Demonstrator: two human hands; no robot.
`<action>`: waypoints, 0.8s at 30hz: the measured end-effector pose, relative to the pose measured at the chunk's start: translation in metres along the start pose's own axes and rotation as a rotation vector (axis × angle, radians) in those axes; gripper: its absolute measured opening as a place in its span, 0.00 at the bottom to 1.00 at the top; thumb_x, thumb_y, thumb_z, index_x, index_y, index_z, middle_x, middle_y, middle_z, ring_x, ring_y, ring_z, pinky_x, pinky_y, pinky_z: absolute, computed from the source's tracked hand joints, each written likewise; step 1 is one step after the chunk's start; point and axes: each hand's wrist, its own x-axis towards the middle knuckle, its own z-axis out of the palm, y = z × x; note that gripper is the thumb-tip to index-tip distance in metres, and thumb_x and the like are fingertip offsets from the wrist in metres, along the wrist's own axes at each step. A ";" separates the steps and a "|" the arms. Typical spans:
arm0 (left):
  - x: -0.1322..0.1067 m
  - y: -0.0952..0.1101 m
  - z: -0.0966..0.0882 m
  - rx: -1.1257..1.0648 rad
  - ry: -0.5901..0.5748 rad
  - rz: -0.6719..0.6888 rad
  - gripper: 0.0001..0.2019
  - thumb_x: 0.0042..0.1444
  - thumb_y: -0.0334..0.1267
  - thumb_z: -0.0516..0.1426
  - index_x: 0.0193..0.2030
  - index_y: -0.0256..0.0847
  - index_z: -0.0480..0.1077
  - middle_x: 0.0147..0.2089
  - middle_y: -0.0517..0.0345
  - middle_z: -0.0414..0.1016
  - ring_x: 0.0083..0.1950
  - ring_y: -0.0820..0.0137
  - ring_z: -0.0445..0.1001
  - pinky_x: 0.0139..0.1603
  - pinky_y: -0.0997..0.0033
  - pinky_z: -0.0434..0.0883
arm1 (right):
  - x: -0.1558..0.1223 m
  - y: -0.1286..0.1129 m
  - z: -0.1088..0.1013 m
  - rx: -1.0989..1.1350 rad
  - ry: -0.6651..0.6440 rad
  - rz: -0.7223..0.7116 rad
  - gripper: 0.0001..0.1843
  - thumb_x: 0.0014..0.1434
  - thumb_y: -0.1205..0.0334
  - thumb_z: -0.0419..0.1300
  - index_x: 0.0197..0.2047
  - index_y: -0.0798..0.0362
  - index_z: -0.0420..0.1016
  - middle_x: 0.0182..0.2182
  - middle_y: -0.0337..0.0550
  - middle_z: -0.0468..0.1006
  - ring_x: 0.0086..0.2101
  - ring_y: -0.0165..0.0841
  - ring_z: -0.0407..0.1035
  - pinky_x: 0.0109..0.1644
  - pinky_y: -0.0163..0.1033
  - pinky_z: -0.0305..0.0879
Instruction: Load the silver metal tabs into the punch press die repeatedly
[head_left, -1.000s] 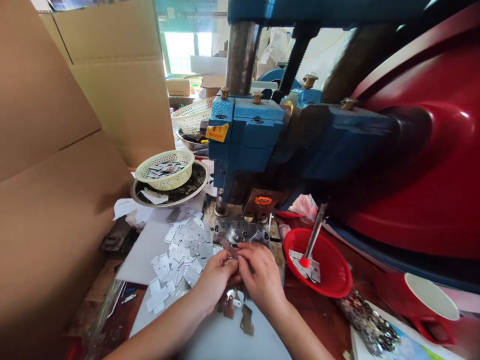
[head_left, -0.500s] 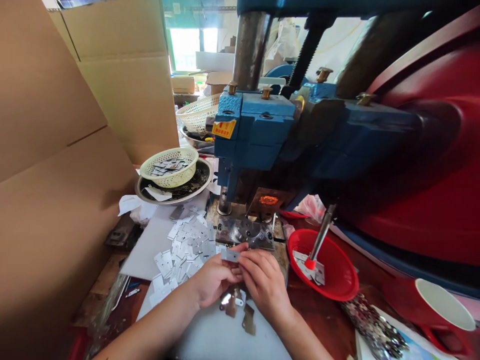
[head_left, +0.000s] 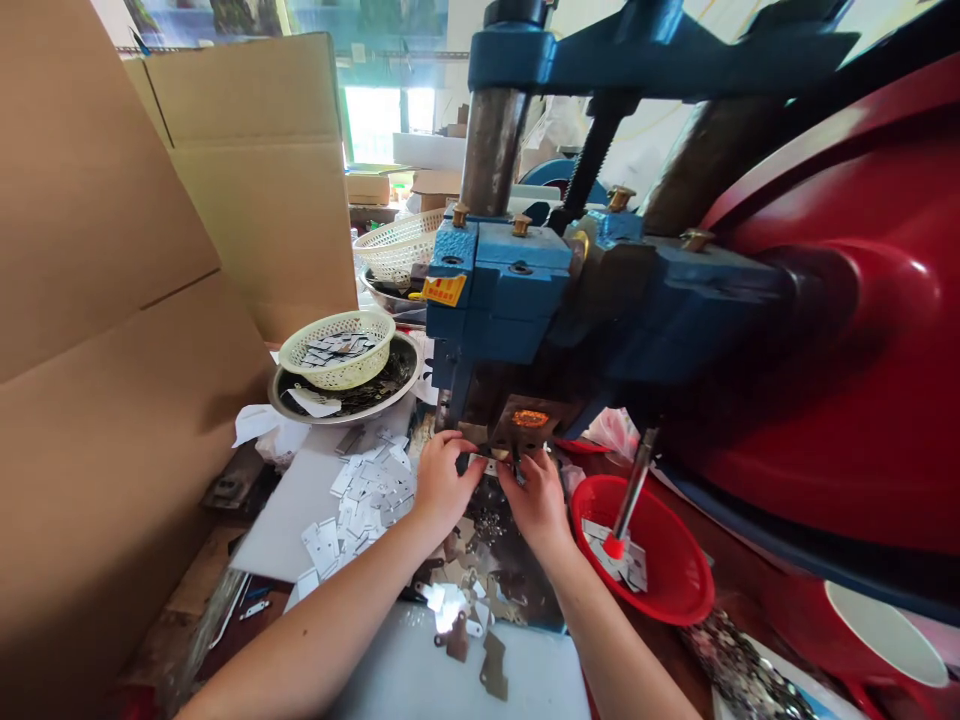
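Under the head of the blue press, a small flat metal plate is pinched between both hands at the die. My left hand grips its left end, thumb and fingers closed. The right end is in my right hand, whose fingertips are partly hidden beneath the press head. Loose flat metal plates lie heaped to the left of my left forearm. Cut metal pieces and small round slugs are scattered on the surface between my forearms.
A red bowl with plates and a red-tipped metal handle stand at the right. A cream basket of plates rests in a metal basin. Cardboard walls the left. A red wheel and a mug are at right.
Both hands have moved forward, carrying the metal plate from in front of the press to the die under its head. The camera view has tilted slightly upward.
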 end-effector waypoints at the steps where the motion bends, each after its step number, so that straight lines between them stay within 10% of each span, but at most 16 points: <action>1: 0.001 -0.002 0.003 -0.008 -0.015 -0.010 0.08 0.50 0.34 0.60 0.38 0.40 0.74 0.48 0.53 0.71 0.52 0.63 0.68 0.56 0.59 0.63 | 0.002 0.002 0.001 0.007 -0.004 0.013 0.09 0.54 0.59 0.55 0.32 0.52 0.75 0.35 0.48 0.73 0.39 0.40 0.67 0.43 0.45 0.65; 10: 0.011 0.003 0.008 -0.071 -0.248 0.004 0.15 0.52 0.29 0.53 0.45 0.42 0.73 0.46 0.55 0.76 0.50 0.65 0.72 0.55 0.64 0.66 | 0.006 0.009 0.008 0.149 -0.020 0.077 0.10 0.54 0.58 0.53 0.34 0.53 0.73 0.36 0.47 0.73 0.37 0.38 0.68 0.39 0.43 0.66; 15: 0.007 0.006 -0.028 -0.028 -0.158 0.064 0.13 0.55 0.34 0.54 0.46 0.41 0.71 0.52 0.52 0.72 0.55 0.63 0.68 0.58 0.62 0.63 | -0.011 0.012 -0.006 0.200 0.027 0.123 0.12 0.57 0.54 0.54 0.39 0.52 0.72 0.38 0.47 0.73 0.38 0.38 0.68 0.40 0.43 0.67; 20: -0.026 -0.002 -0.074 0.146 -0.478 0.051 0.09 0.57 0.36 0.52 0.37 0.45 0.74 0.38 0.58 0.75 0.41 0.65 0.71 0.45 0.65 0.67 | -0.042 0.012 -0.034 0.217 -0.049 0.214 0.11 0.58 0.55 0.54 0.38 0.51 0.74 0.34 0.43 0.76 0.35 0.36 0.70 0.38 0.40 0.67; 24: -0.050 -0.011 -0.075 0.255 -0.573 0.109 0.06 0.54 0.38 0.57 0.37 0.45 0.75 0.40 0.55 0.73 0.44 0.61 0.68 0.46 0.62 0.64 | -0.060 0.014 -0.040 0.145 -0.123 0.235 0.12 0.59 0.54 0.52 0.37 0.50 0.74 0.35 0.43 0.77 0.37 0.36 0.71 0.41 0.42 0.67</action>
